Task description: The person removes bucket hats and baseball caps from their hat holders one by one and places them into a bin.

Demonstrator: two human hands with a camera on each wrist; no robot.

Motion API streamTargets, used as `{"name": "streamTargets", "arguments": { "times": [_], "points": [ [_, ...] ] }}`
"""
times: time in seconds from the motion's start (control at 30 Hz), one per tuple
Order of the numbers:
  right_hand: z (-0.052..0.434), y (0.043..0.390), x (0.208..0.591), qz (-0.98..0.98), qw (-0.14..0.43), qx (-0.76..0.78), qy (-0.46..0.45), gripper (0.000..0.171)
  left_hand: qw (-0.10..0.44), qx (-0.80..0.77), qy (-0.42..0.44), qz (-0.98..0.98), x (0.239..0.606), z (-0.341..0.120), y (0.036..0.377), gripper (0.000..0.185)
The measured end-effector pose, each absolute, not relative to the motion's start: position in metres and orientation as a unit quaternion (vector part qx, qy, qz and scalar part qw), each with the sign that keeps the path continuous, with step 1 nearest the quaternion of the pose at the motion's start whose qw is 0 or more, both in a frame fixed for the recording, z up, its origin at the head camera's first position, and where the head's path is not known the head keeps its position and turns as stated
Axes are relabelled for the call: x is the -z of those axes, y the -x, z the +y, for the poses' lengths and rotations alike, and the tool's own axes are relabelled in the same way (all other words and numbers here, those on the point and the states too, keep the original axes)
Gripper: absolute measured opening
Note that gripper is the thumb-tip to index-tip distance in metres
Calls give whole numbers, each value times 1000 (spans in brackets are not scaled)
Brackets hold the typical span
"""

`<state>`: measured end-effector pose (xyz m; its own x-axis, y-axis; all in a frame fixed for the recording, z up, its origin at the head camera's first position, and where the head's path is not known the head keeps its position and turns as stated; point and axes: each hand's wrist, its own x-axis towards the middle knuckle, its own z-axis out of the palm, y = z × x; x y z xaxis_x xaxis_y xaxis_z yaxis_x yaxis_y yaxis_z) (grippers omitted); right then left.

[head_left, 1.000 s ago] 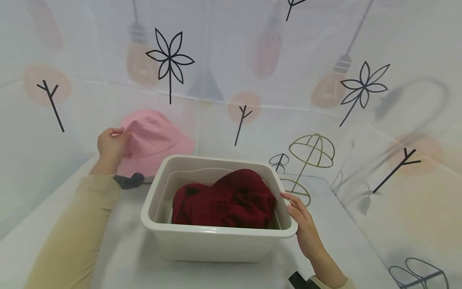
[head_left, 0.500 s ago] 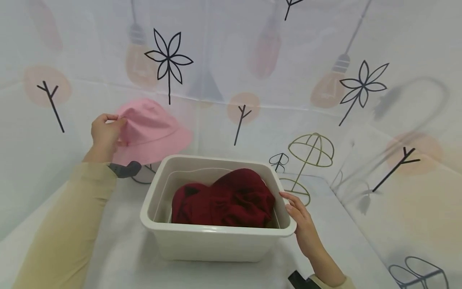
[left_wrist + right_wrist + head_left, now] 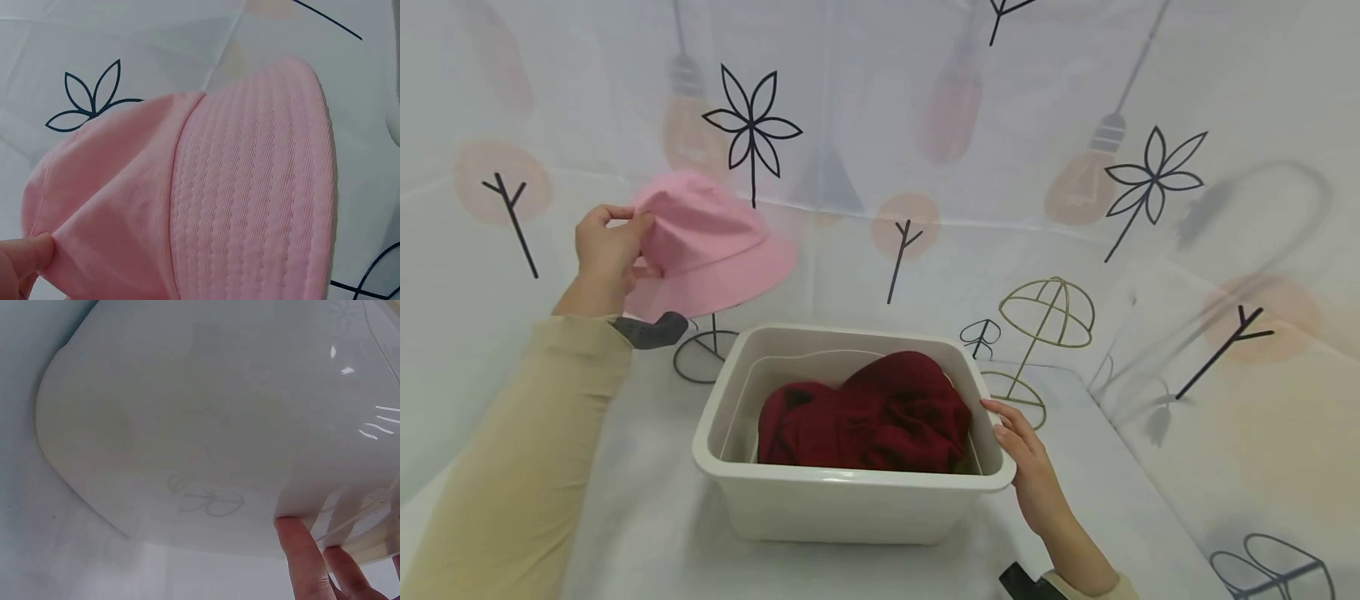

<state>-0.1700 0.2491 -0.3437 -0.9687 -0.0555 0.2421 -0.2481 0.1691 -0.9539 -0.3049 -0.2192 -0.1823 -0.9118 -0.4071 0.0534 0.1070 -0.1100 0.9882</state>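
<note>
Head view: over the last second my left hand (image 3: 606,250) has lifted the pink bucket hat (image 3: 711,246) clear of its wire stand (image 3: 703,358), now bared at left of centre; I judge the hat is free to carry. It hangs in the upper left of the frame, fingers pinching its crown. My right hand (image 3: 1026,467) rests relaxed fingers on the bin (image 3: 850,492) holding a dark red garment (image 3: 868,412).

Left wrist view: the hat (image 3: 206,200) fills the frame, ribbed stitched brim, soft crown, one fingertip (image 3: 28,253) at lower left.

Right wrist view: fingers (image 3: 306,556) touch the bin wall (image 3: 175,425), lower right.
</note>
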Motion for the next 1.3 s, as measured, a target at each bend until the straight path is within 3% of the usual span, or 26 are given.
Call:
{"name": "streamTargets", "arguments": {
  "times": [0.73,1.3],
  "points": [
    [249,171,344,-759,72,-641,-94,38,143,789,-66,-594,154,-233,281,26],
    [251,171,345,-756,71,-643,-100,39,117,820,24,-560,141,-219,263,33]
  ]
}}
